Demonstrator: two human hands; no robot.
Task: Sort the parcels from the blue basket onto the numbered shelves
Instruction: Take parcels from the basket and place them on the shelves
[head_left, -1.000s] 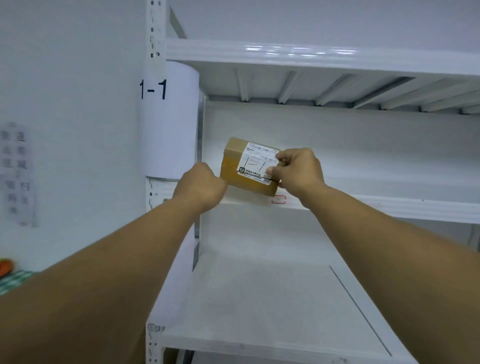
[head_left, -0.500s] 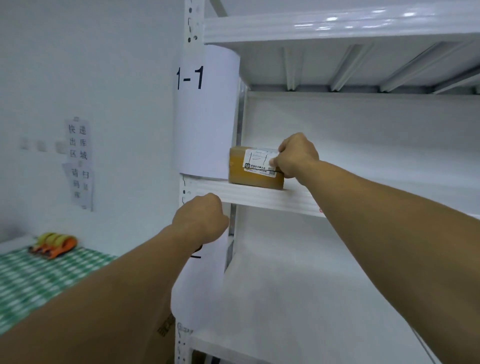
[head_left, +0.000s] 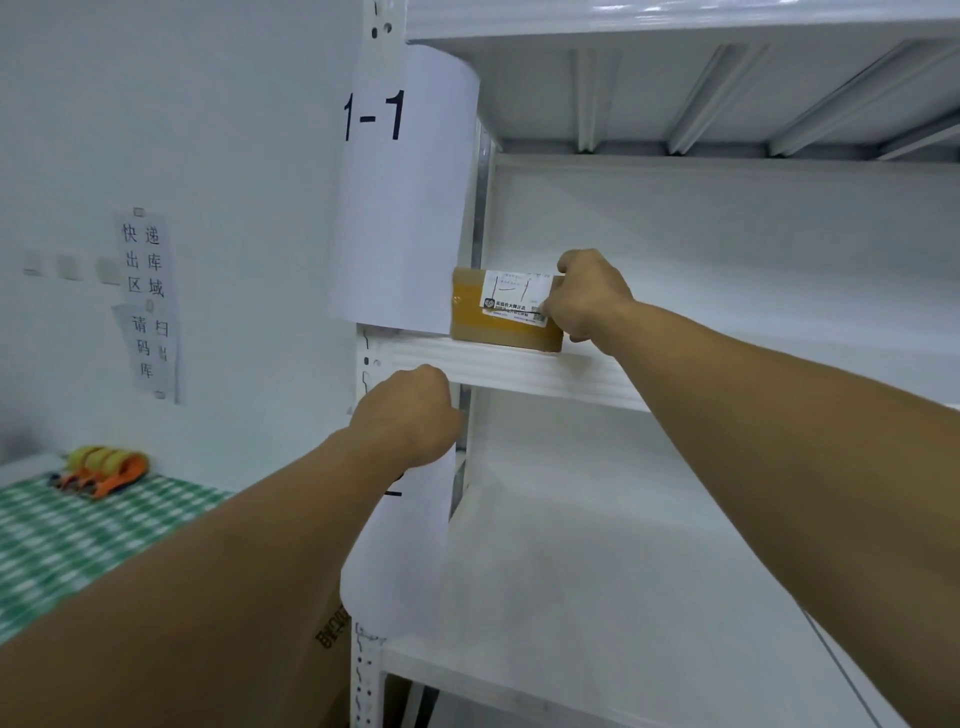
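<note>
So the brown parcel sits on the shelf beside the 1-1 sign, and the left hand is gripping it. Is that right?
Not quite. In the head view the right hand grips the brown parcel on the shelf beside the 1-1 sign; the left hand is lower, in front of the shelf's edge, off the parcel.

On the L wall I saw two paper notices (head_left: 147, 260) w/ Chinese characters, one above the other, and a row of pale switches (head_left: 70, 267) just left of them. Below, a green-checked tablecloth (head_left: 78, 540) carried orange tape dispensers (head_left: 104, 470) near its back edge. A printed cardboard box (head_left: 332, 623) showed lower down, partly hidden.
</note>
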